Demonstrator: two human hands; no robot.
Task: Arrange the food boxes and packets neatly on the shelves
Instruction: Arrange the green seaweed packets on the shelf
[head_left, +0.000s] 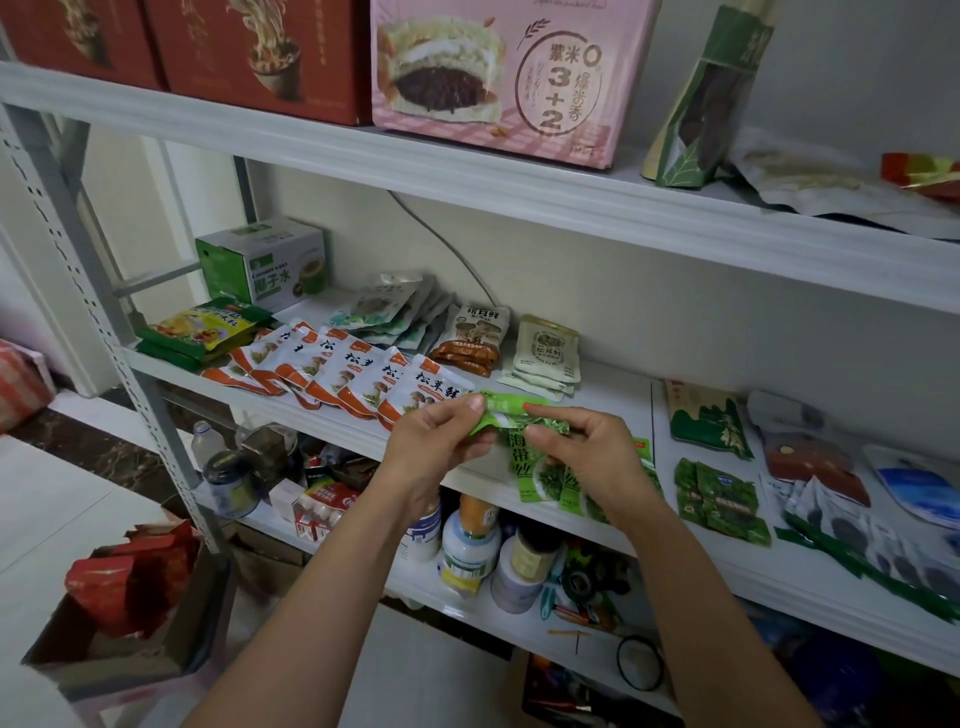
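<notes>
Together: left hand (436, 441), right hand (589, 452), packet (506, 410)

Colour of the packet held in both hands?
The packet is bright green with a white strip, clearest in the head view.

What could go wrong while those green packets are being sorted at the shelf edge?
The green packets are pinched between the left hand and right hand right at the middle shelf's front edge; one slipping would probably drop among the jars below. The left hand is also close to the overlapping orange packets and might knock that row askew.
</notes>
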